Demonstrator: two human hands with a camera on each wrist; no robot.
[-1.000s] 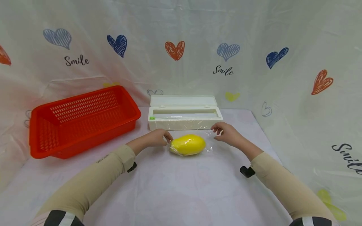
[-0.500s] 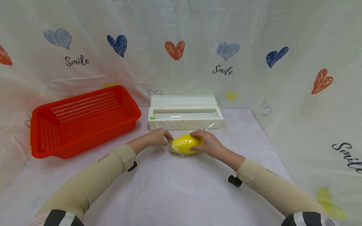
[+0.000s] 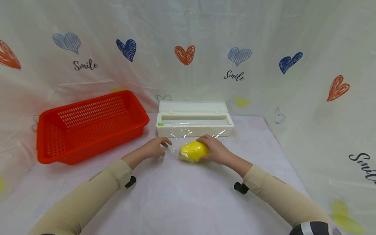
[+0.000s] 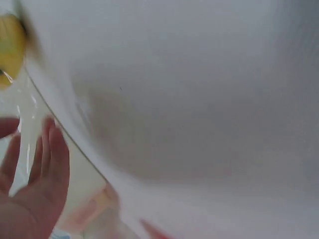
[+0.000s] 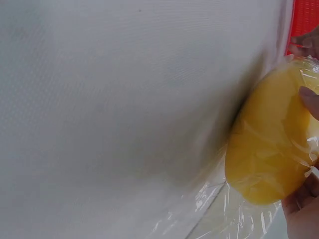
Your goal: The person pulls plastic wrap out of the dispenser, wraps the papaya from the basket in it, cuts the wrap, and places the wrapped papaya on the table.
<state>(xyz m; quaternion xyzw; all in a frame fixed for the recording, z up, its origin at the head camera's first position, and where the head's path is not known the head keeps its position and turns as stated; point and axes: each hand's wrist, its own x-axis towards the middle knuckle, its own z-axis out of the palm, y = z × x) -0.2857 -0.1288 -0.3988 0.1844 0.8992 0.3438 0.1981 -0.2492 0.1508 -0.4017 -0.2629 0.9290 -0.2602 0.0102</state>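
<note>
A smooth yellow mango (image 3: 192, 151) lies on the table with clear plastic wrap (image 3: 176, 143) over and around it. My right hand (image 3: 215, 150) grips its right end, thumb on the near side and fingers over the far side. In the right wrist view the wrap shows creased and shiny across the mango (image 5: 269, 134). Left of the fruit, a small gap away, is my left hand (image 3: 152, 148), its fingers near the loose wrap. Those fingers (image 4: 59, 154) look fairly straight in the left wrist view, and I see nothing gripped there.
Behind the mango stands a white cling film dispenser (image 3: 195, 131) with its lid raised and a green slider (image 3: 160, 124) at the left. A red plastic basket (image 3: 94, 143) sits at the back left. A white sheet printed with hearts hangs behind.
My right hand has come in from the right and now grips the mango. My left hand has drawn off to the left from the mango's left end. The head view has shifted slightly.
</note>
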